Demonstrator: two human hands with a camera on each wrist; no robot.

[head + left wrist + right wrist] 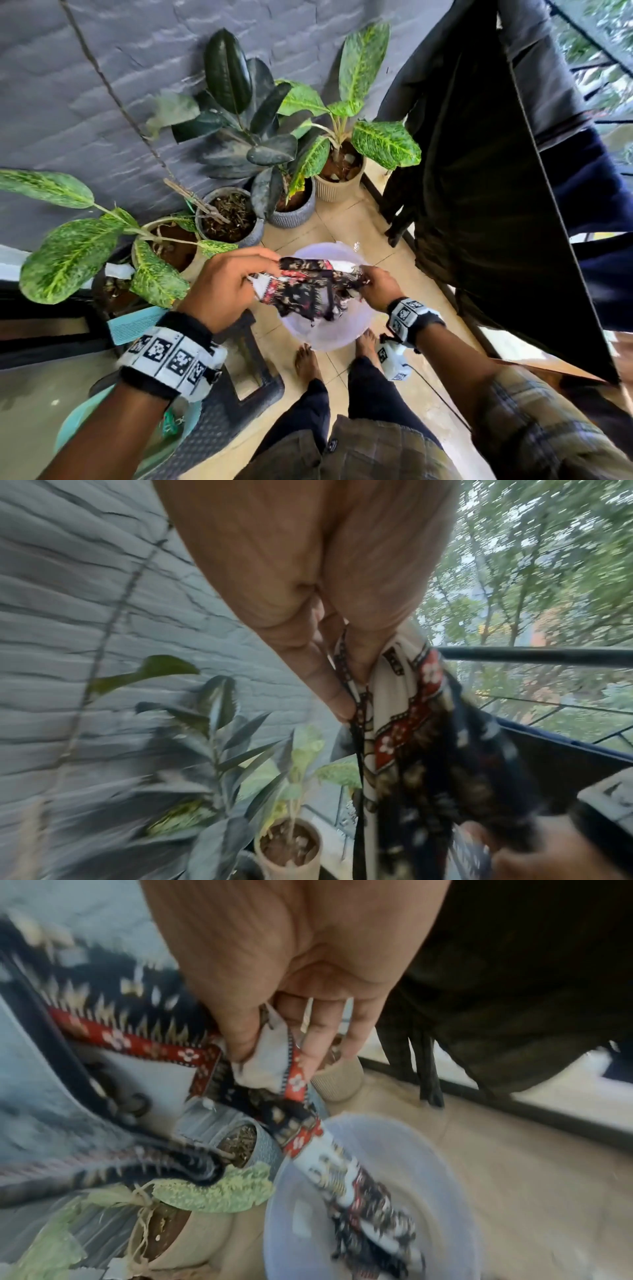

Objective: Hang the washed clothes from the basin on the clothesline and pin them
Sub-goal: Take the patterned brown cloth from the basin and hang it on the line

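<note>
A patterned garment [308, 287] in black, red and white is stretched between my two hands above a pale translucent basin [346, 329] on the floor. My left hand [226, 284] pinches its left end between thumb and fingers [329, 685]. My right hand [376, 287] grips the other end, the cloth [270, 1066] bunched between thumb and fingers. The lower part of the garment [369, 1204] still hangs down into the basin [428, 1150]. Dark clothes [479, 171] hang at my right; the clothesline itself is hidden under them.
Several potted plants [294, 137] stand along the grey wall [68, 85] ahead and to the left. A dark plastic stool [236, 387] and a teal tub [85, 421] sit at lower left. A railing [534, 656] borders the balcony on the right. My bare feet [308, 359] stand by the basin.
</note>
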